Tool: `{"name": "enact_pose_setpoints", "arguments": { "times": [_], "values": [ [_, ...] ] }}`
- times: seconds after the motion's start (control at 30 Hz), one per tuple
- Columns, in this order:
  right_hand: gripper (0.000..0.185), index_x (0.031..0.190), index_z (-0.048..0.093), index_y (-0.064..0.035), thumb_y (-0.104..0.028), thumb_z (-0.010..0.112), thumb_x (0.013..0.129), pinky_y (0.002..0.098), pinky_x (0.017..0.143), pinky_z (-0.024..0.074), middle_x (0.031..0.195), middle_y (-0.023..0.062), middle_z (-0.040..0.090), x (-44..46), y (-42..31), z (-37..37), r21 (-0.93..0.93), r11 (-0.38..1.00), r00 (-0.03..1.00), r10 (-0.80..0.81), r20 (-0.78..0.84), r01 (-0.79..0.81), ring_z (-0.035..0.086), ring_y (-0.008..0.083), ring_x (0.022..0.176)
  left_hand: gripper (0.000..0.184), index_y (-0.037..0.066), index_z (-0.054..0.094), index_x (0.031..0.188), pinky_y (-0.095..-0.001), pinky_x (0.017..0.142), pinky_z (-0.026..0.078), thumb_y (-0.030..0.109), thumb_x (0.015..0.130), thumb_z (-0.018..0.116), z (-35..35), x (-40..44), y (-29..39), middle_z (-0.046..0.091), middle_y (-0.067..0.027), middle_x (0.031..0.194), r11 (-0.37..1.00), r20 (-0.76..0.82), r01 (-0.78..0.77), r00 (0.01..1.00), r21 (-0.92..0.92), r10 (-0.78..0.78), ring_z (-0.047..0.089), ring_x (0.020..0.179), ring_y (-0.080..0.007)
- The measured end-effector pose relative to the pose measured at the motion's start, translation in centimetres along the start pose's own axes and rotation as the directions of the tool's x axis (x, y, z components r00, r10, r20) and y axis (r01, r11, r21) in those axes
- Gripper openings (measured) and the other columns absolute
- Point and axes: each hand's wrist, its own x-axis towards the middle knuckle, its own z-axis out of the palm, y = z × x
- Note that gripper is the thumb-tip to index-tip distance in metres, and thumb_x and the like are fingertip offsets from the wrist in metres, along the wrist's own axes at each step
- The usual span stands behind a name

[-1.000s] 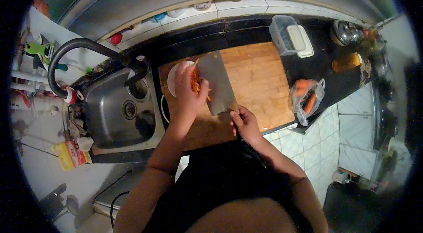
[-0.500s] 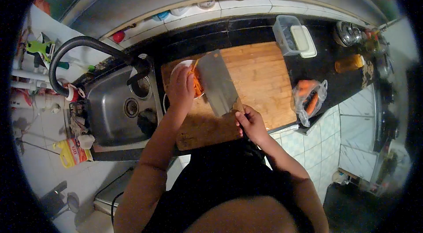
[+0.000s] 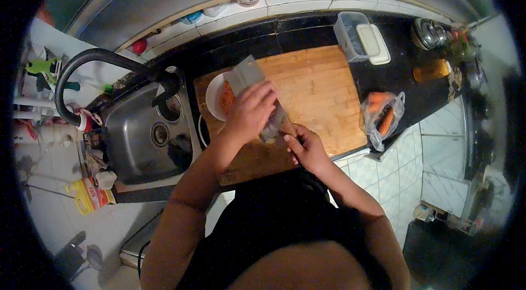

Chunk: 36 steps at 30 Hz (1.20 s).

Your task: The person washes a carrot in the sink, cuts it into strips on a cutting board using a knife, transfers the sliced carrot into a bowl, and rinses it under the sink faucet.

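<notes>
My right hand [image 3: 304, 147] is closed around the handle of a wide-bladed cleaver [image 3: 245, 74]. The blade slants up and left, its far end over a white bowl [image 3: 214, 96]. Orange carrot shreds [image 3: 226, 97] show in the bowl, partly covered by the blade and my left hand. Fingers extended, my left hand [image 3: 252, 109] lies across the blade's face and hides its middle. Below them is a wooden cutting board [image 3: 318, 90], with the bowl on its left part.
To the left is a steel sink [image 3: 131, 147] with a black faucet [image 3: 104, 54]. A clear container [image 3: 348, 38], a white lid [image 3: 373, 44], a bottle of amber liquid [image 3: 431, 70] and a plastic bag of carrots [image 3: 386, 120] sit on the counter to the right.
My left hand has moved right and down from the bowl onto the blade. The cleaver has shifted left and turned, its far end now over the bowl. My right hand keeps its grip.
</notes>
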Motion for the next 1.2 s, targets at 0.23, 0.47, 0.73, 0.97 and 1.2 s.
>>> {"name": "enact_pose_setpoints", "arguments": {
  "times": [0.23,0.47,0.73,0.97,1.2],
  "values": [
    [0.023,0.102,0.051,-0.0041,-0.02,0.053,0.086,0.0206,0.039,0.0376,0.061,-0.0001,0.049,-0.4,0.6,-0.3,0.051,0.998,0.999,0.035,0.042,-0.037,0.043,0.006,0.044,0.029,0.002,0.057,0.104,-0.0354,0.095,0.036,0.006,0.076,0.051,-0.3,-3.3,-2.5,0.049,-0.0083,0.119,0.987,0.168,-0.151,0.976,0.048,0.141,0.042,0.115,-0.0232],
    [0.021,0.101,0.053,-0.0046,-0.021,0.049,0.088,0.0211,0.042,0.0381,0.064,0.0016,0.051,0.0,1.0,-4.1,0.011,0.994,0.952,-0.104,-0.289,0.112,0.045,0.0083,0.046,0.022,0.005,0.059,0.091,-0.038,0.089,0.039,0.008,0.07,0.056,-0.5,-5.9,-7.2,0.054,-0.0103,0.104,0.929,0.044,0.086,0.993,0.359,-0.109,0.048,0.103,-0.0263],
    [0.022,0.085,0.052,-0.0037,-0.025,0.048,0.088,0.0224,0.043,0.0377,0.059,0.0012,0.048,1.5,8.2,-10.2,-0.028,0.997,0.852,-0.076,-0.518,0.073,0.045,0.009,0.046,0.015,0.003,0.059,0.083,-0.0382,0.072,0.045,0.004,0.07,0.05,1.4,-5.7,1.6,0.055,-0.008,0.088,0.995,0.295,0.088,0.95,0.053,-0.1,0.054,0.084,-0.0258],
    [0.025,0.087,0.055,0.0026,-0.022,0.052,0.085,0.0322,0.063,0.0422,0.07,0.0101,0.056,2.5,9.1,-10.1,-0.531,0.846,0.736,-0.386,-0.556,0.042,0.054,0.0229,0.068,0.016,0.002,0.06,0.082,-0.0373,0.067,0.047,0.005,0.072,0.049,7.6,-6.8,-0.2,0.056,-0.013,0.085,0.861,0.261,0.226,0.891,0.456,-0.372,0.056,0.082,-0.0272],
    [0.024,0.094,0.055,0.0029,-0.015,0.057,0.079,0.0386,0.072,0.0418,0.082,0.019,0.055,2.7,8.3,-9.0,-0.767,0.627,0.715,-0.472,-0.516,-0.14,0.053,0.034,0.08,0.015,0.001,0.062,0.08,-0.0389,0.063,0.047,0.004,0.07,0.05,6.8,-5.3,0.8,0.059,-0.0153,0.081,0.797,0.431,0.363,0.693,0.484,-0.578,0.059,0.076,-0.0294]
  ]
}}
